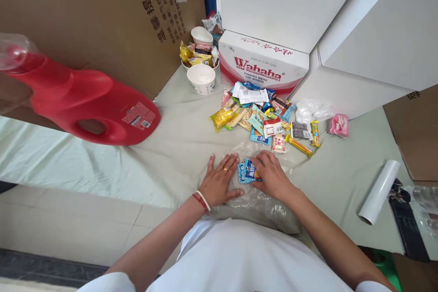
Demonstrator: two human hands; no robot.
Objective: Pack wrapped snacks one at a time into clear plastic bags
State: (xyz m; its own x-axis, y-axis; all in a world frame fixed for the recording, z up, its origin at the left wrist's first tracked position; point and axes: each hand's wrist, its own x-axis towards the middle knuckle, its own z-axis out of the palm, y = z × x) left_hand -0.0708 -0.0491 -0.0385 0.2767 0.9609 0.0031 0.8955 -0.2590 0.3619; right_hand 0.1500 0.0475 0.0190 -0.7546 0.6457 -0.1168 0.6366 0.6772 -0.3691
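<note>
My left hand (221,181) lies flat with fingers spread on a clear plastic sheet (253,201) at the table's near edge. Beside it, my right hand (270,175) has its fingers curled over small blue snack packets (249,171) resting on that sheet. At least two packets overlap there, partly covered by the fingers. Just beyond the hands is a loose pile of wrapped snacks, with a light-green packet (257,118), a red-and-white packet (273,127), a yellow bar (298,146) and a white packet (251,96) among them.
A red detergent bottle (92,105) lies at the left. Behind the pile stands a Wahaha carton (263,66), with paper cups (201,80) to its left. A pink packet (338,125), a white film roll (379,191) and a black strap-like object (409,228) are at the right.
</note>
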